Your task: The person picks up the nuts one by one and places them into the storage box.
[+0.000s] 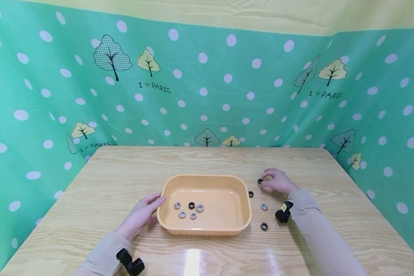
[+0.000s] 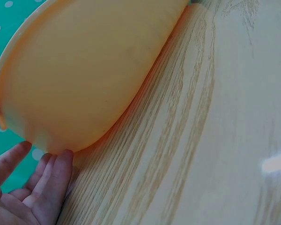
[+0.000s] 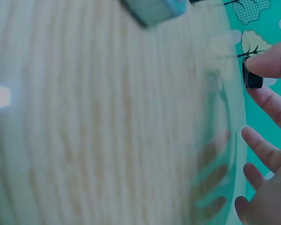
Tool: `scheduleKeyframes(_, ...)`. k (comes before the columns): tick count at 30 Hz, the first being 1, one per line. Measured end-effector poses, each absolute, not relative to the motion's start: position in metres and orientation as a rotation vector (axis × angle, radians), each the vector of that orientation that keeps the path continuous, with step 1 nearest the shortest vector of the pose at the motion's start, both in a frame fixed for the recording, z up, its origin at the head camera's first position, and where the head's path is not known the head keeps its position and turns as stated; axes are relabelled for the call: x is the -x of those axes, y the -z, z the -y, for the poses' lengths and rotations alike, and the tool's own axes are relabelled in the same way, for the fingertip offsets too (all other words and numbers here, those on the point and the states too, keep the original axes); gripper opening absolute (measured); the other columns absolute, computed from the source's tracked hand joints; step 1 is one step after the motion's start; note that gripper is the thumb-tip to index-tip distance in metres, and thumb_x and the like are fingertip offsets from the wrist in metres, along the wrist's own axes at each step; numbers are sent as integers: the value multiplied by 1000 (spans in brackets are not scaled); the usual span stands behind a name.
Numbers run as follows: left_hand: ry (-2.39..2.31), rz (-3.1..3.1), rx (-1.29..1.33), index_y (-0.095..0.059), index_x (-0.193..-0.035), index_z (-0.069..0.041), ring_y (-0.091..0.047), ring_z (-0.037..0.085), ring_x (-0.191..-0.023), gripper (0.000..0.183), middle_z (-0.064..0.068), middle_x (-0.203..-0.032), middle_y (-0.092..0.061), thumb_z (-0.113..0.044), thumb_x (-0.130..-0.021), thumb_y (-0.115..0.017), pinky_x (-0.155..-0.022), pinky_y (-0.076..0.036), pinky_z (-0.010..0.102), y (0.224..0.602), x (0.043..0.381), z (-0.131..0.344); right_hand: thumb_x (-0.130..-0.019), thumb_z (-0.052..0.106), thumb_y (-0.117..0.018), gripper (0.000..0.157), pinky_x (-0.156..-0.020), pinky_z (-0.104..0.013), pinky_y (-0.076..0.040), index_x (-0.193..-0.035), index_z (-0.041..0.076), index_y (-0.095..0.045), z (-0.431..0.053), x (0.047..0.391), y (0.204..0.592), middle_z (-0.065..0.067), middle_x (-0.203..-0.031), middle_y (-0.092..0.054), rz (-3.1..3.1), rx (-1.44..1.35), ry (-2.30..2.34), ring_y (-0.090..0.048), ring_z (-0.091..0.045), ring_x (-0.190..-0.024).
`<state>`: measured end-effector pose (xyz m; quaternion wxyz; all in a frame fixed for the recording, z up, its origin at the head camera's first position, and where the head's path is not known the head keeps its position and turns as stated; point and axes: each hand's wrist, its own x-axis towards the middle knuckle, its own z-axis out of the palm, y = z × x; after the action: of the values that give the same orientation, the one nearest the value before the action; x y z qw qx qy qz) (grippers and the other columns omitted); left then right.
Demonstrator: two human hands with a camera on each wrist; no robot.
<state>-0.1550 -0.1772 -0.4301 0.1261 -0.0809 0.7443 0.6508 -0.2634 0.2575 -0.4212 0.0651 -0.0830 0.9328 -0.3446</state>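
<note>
A peach-coloured plastic tray (image 1: pixel 224 224) stands mid-table, with several silver nuts (image 1: pixel 199 207) and one dark nut (image 1: pixel 191 205) at the left of its floor. My left hand (image 1: pixel 143 212) holds the tray's left end, thumb at the rim; in the left wrist view its fingertips touch the outer wall. To the right of the tray, my right hand (image 1: pixel 277 181) pinches a black hex nut (image 3: pixel 253 75) between thumb and forefinger, its other fingers spread. Nearby on the table lie a black nut (image 1: pixel 251 194) beside the tray, a silver nut (image 1: pixel 264 207) and a dark nut (image 1: pixel 264 226).
The wood-grain table (image 1: pixel 131 165) is backed by a green dotted curtain (image 1: pixel 207 96) with tree prints. Each wrist carries a black camera mount (image 1: pixel 283 212). A blurred nut (image 3: pixel 152 11) shows at the top of the right wrist view.
</note>
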Motion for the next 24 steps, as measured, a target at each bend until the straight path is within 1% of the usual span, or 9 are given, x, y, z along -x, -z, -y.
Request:
scheduleKeyframes(2,-1900,-2166,238,-38,-140,3,-61,20,-105,60,27,-139,-44,-34,-96,-54,-82,-58,37,430,155,177,-77,17,-69,25,-107,-68,-23,-96,2,-66,-256,263,419,-32,-139,-39,-2820,278,1046,-30,-53,-129)
scheduleKeyframes(9,-1903,-2169,246,-38,-141,3,-61,21,-106,60,27,-140,-43,-33,-96,-55,-83,-58,37,429,154,177,-77,17,-68,22,-104,-75,-14,-93,3,-65,-251,260,408,-31,-141,-37,-2808,303,1066,-24,-56,-130)
scheduleKeyframes(12,-1909,-2166,245,-38,-141,3,-61,20,-106,60,28,-140,-43,-33,-96,-55,-83,-58,37,430,154,177,-78,16,-68,20,-104,-75,-12,-94,3,-65,-249,259,404,-30,-142,-36,-2796,292,1090,-22,-55,-131)
scheduleKeyframes(19,-1917,-2161,245,-38,-140,3,-62,19,-103,59,28,-140,-43,-33,-96,-54,-82,-58,36,430,155,178,-80,16,-67,19,-104,-75,-14,-95,5,-66,-245,258,396,-28,-142,-38,-2826,381,1082,-23,-54,-131)
scheduleKeyframes(24,-1909,-2158,235,-37,-141,3,-62,20,-104,61,28,-141,-41,-33,-96,-54,-83,-58,36,430,155,178,-80,16,-68,18,-105,-74,-15,-94,6,-66,-243,260,391,-27,-142,-38,-2828,404,1089,-23,-54,-132)
